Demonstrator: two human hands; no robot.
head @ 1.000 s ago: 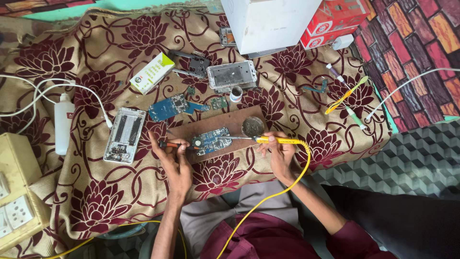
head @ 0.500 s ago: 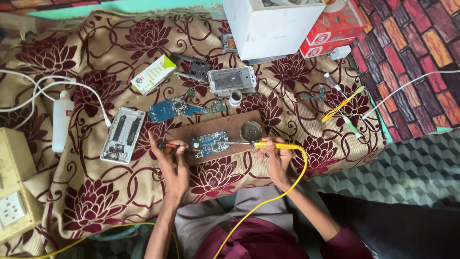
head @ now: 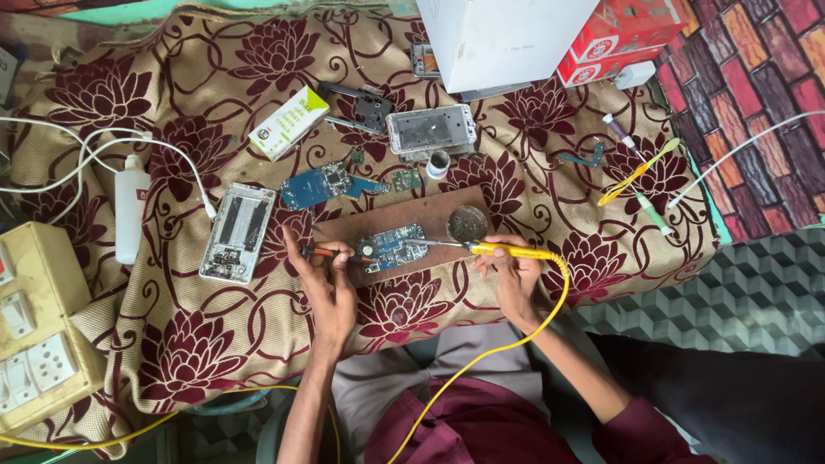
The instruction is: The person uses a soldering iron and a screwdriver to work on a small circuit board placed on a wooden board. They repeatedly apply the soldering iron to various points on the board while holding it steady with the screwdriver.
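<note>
A blue circuit board (head: 392,247) lies on a brown wooden board (head: 404,225) on the floral cloth. My right hand (head: 513,279) grips a yellow soldering iron (head: 507,251) whose metal tip reaches left onto the circuit board. My left hand (head: 325,282) holds a thin red-and-black tool (head: 331,253) that points at the board's left end. A round tin of dark paste (head: 467,223) sits on the wooden board just above the iron.
A second blue circuit board (head: 320,185), an opened silver device (head: 237,232), a clear case (head: 430,131), a white bottle (head: 131,209), a green-white box (head: 288,123), white and red boxes (head: 550,34) lie around. A switchboard (head: 39,326) stands left. The iron's yellow cord (head: 481,357) runs over my lap.
The hands and tools stay on the circuit board; only the view has shifted slightly.
</note>
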